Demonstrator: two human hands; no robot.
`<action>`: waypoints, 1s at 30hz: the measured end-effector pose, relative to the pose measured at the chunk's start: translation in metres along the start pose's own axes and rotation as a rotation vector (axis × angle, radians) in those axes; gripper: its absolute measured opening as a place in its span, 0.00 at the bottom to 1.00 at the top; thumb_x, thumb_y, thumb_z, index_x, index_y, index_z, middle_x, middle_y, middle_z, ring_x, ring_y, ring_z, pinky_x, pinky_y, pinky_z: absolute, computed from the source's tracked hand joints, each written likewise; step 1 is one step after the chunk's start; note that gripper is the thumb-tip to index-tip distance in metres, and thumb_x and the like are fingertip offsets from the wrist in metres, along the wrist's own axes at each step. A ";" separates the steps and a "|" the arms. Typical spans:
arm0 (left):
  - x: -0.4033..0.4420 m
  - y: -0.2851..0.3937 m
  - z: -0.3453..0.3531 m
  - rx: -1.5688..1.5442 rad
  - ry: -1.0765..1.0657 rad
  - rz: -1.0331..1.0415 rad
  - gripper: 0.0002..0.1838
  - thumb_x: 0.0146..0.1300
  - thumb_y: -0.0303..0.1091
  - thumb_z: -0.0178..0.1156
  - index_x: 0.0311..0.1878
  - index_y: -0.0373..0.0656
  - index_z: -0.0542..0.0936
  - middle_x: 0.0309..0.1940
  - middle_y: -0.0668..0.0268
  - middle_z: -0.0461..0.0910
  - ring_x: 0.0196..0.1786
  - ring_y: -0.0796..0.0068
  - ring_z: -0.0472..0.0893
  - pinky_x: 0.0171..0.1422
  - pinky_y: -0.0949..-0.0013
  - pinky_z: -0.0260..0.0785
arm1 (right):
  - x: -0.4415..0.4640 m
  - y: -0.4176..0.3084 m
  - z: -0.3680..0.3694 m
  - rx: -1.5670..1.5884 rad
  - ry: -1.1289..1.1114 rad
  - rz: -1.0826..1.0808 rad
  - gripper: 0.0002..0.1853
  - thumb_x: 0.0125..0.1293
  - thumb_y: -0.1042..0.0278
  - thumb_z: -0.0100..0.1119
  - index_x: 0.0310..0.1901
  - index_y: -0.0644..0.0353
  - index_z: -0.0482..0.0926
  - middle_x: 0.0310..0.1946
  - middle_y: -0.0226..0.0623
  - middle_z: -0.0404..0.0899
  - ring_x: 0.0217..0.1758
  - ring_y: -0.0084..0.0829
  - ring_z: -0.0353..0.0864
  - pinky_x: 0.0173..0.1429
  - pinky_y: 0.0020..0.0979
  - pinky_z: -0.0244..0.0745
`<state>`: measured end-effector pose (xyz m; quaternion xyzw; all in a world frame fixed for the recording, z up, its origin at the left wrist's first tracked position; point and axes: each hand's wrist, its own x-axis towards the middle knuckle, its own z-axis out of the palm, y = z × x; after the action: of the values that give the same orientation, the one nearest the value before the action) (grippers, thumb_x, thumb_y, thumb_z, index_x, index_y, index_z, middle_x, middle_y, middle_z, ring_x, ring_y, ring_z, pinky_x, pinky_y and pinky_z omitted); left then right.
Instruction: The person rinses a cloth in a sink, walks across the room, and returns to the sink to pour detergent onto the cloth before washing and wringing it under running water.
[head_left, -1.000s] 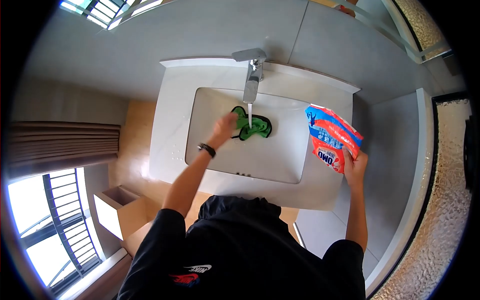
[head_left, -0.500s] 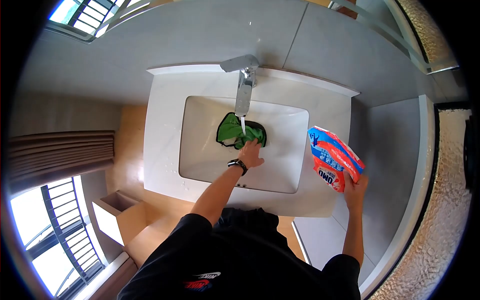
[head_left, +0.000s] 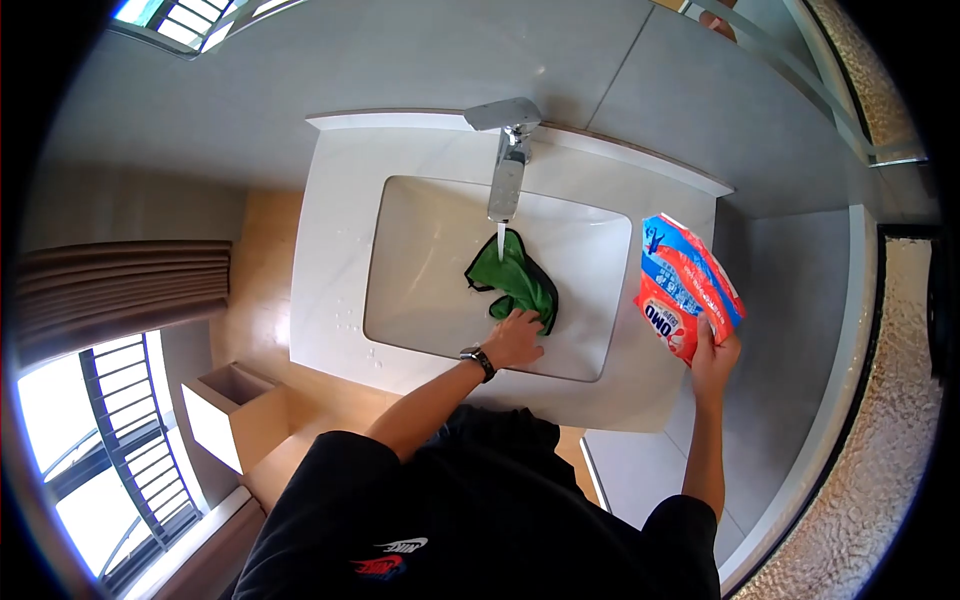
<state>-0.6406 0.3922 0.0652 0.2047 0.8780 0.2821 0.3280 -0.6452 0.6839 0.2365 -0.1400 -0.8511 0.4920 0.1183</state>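
In the head view, the basin (head_left: pixel 590 262) sits in a pale countertop (head_left: pixel 332 255) in front of me, and I place everything by it. My left hand (head_left: pixel 513 340) is inside the basin, near its front edge, with the fingers slightly spread and bent over the near end of a green cloth (head_left: pixel 515 278) with black edging; I can't tell whether they grip it. The cloth lies crumpled about the middle of the basin, and a stream of water (head_left: pixel 501 240) falls onto it from the faucet (head_left: pixel 507 180), which stands at the back of the basin. A dark watch (head_left: pixel 479 362) is on my left wrist.

My right hand (head_left: pixel 714 362) is to the right of the basin, closed on the lower corner of a red and blue OMO packet (head_left: pixel 690 285), which I hold tilted beside the basin's right side. Water drops (head_left: pixel 373 357) dot the countertop left of the basin. Farther left are a wooden box (head_left: pixel 240 405), a brown curtain (head_left: pixel 120 292) and a barred window (head_left: pixel 135 430).
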 end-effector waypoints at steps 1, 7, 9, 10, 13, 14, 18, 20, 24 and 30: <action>-0.003 -0.001 -0.001 0.000 0.003 -0.003 0.24 0.50 0.42 0.60 0.50 0.42 0.77 0.58 0.60 0.68 0.60 0.56 0.65 0.61 0.54 0.65 | 0.001 -0.001 0.001 0.011 0.015 -0.013 0.13 0.64 0.63 0.59 0.35 0.68 0.76 0.31 0.41 0.82 0.30 0.22 0.81 0.34 0.23 0.74; -0.025 -0.016 -0.014 0.025 0.013 -0.141 0.18 0.52 0.40 0.57 0.45 0.41 0.78 0.56 0.60 0.69 0.57 0.54 0.70 0.57 0.53 0.68 | 0.003 0.004 0.000 0.035 0.019 -0.042 0.13 0.64 0.63 0.59 0.35 0.68 0.76 0.32 0.40 0.82 0.31 0.22 0.82 0.35 0.23 0.74; -0.025 -0.021 -0.025 -0.013 0.000 -0.149 0.19 0.53 0.39 0.57 0.47 0.42 0.77 0.57 0.60 0.69 0.57 0.54 0.69 0.58 0.53 0.67 | 0.004 0.005 0.000 0.039 0.018 -0.035 0.13 0.64 0.63 0.59 0.36 0.68 0.76 0.32 0.40 0.82 0.31 0.22 0.82 0.35 0.23 0.74; -0.023 -0.025 -0.030 -0.053 -0.010 -0.156 0.19 0.54 0.38 0.56 0.49 0.42 0.76 0.57 0.59 0.69 0.58 0.54 0.69 0.59 0.53 0.66 | 0.004 0.005 0.000 0.040 0.025 -0.047 0.13 0.64 0.63 0.59 0.36 0.68 0.76 0.32 0.40 0.82 0.32 0.22 0.82 0.35 0.23 0.74; -0.006 -0.055 -0.037 0.093 0.388 -0.122 0.21 0.54 0.36 0.55 0.53 0.43 0.74 0.59 0.58 0.68 0.60 0.55 0.67 0.61 0.53 0.64 | 0.004 0.007 -0.002 0.034 0.009 -0.036 0.13 0.64 0.64 0.60 0.37 0.67 0.76 0.33 0.40 0.82 0.33 0.23 0.82 0.36 0.23 0.74; -0.002 -0.066 -0.036 0.090 0.385 -0.122 0.21 0.54 0.36 0.55 0.53 0.43 0.74 0.59 0.58 0.68 0.60 0.55 0.67 0.61 0.53 0.64 | 0.003 0.009 -0.004 0.028 -0.014 -0.019 0.13 0.64 0.64 0.60 0.38 0.67 0.76 0.34 0.40 0.82 0.34 0.23 0.82 0.37 0.22 0.75; 0.000 -0.085 -0.043 0.255 0.282 -0.078 0.23 0.53 0.36 0.55 0.54 0.42 0.73 0.60 0.58 0.68 0.62 0.58 0.65 0.63 0.52 0.61 | 0.003 0.011 -0.001 0.054 -0.013 -0.011 0.12 0.64 0.64 0.60 0.38 0.67 0.76 0.34 0.41 0.82 0.34 0.23 0.83 0.37 0.23 0.75; -0.004 -0.074 -0.051 0.266 0.034 -0.249 0.20 0.53 0.38 0.55 0.49 0.41 0.76 0.55 0.59 0.70 0.60 0.60 0.67 0.62 0.54 0.61 | 0.002 0.008 0.001 0.056 0.049 -0.022 0.12 0.64 0.64 0.59 0.37 0.67 0.76 0.34 0.40 0.82 0.34 0.23 0.82 0.37 0.23 0.75; -0.018 -0.082 -0.039 0.352 0.186 -0.109 0.18 0.53 0.41 0.55 0.45 0.41 0.77 0.50 0.60 0.72 0.58 0.61 0.68 0.59 0.55 0.63 | 0.003 0.009 0.000 0.036 0.046 -0.028 0.12 0.64 0.64 0.59 0.37 0.67 0.76 0.34 0.40 0.82 0.33 0.22 0.82 0.37 0.23 0.74; -0.033 -0.074 -0.050 0.321 0.133 -0.179 0.16 0.53 0.39 0.56 0.42 0.39 0.78 0.43 0.58 0.74 0.52 0.57 0.73 0.58 0.57 0.65 | 0.002 0.010 0.001 0.063 0.033 -0.012 0.12 0.64 0.64 0.59 0.37 0.67 0.76 0.33 0.39 0.82 0.33 0.21 0.82 0.37 0.23 0.74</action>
<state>-0.6645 0.3004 0.0655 0.1561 0.9462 0.1213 0.2561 -0.6461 0.6889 0.2279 -0.1390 -0.8340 0.5154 0.1398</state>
